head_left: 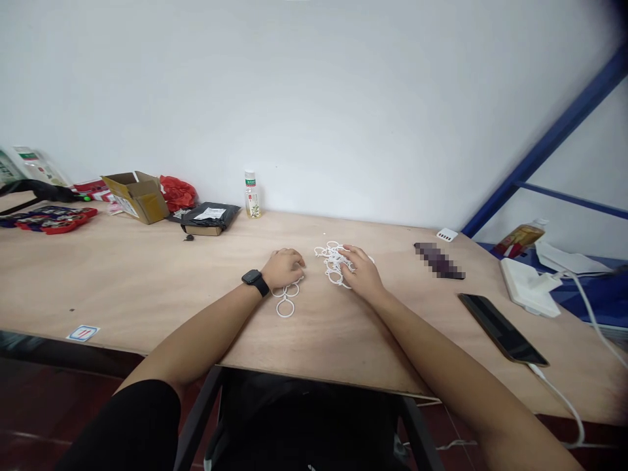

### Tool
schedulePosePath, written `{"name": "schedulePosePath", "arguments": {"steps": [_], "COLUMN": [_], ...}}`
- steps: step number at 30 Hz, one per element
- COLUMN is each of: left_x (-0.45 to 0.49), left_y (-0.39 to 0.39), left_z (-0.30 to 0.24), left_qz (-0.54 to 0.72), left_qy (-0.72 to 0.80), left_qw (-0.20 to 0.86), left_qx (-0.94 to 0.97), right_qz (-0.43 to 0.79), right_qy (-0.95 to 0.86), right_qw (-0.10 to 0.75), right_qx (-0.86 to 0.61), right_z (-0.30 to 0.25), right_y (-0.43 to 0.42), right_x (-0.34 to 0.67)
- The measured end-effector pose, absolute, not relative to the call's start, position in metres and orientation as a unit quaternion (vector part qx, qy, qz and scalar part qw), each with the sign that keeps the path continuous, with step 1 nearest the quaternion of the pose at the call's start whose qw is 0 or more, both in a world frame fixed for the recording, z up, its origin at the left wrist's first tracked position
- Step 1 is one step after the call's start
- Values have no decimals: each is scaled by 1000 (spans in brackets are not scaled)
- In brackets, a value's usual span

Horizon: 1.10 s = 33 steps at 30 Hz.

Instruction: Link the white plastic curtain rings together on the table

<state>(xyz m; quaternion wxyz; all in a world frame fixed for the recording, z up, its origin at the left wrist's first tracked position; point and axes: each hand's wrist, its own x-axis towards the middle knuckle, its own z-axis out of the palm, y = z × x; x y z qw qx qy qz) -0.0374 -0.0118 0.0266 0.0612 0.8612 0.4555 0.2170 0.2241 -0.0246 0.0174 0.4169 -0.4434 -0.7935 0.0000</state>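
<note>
On the plywood table (147, 288) my left hand (284, 267), with a black smartwatch (255, 281) on its wrist, rests with curled fingers on a short chain of linked white plastic rings (285, 302) that trails toward me. My right hand (360, 271) lies with fingers spread on a loose pile of white rings (331, 256) just right of the chain. The two hands are about a hand's width apart.
A black phone (501, 327) on a white cable lies at the right, beside a white charger block (527, 286). A small bottle (252, 194), a black parcel (209, 218), an open cardboard box (137, 195) and a red bag (177, 192) line the back. A blue metal frame (549, 140) stands at the right.
</note>
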Motion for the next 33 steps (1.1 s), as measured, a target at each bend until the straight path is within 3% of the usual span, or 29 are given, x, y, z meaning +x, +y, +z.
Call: {"name": "schedulePosePath", "arguments": {"steps": [10, 21, 33], "left_x": [-35, -18, -11], "left_y": [-14, -32, -39], "left_z": [21, 34, 34], "left_qz": [162, 293, 313], "left_qy": [433, 334, 281], "left_qw": [76, 109, 100], "left_qx": [883, 889, 902], "right_qz": [25, 89, 107], "right_qy": [-869, -872, -884], "right_qw": [363, 308, 304], "right_qx": [-336, -369, -340], "right_z": [16, 24, 24], "right_y": [-38, -46, -48], "right_x": [208, 205, 203]}}
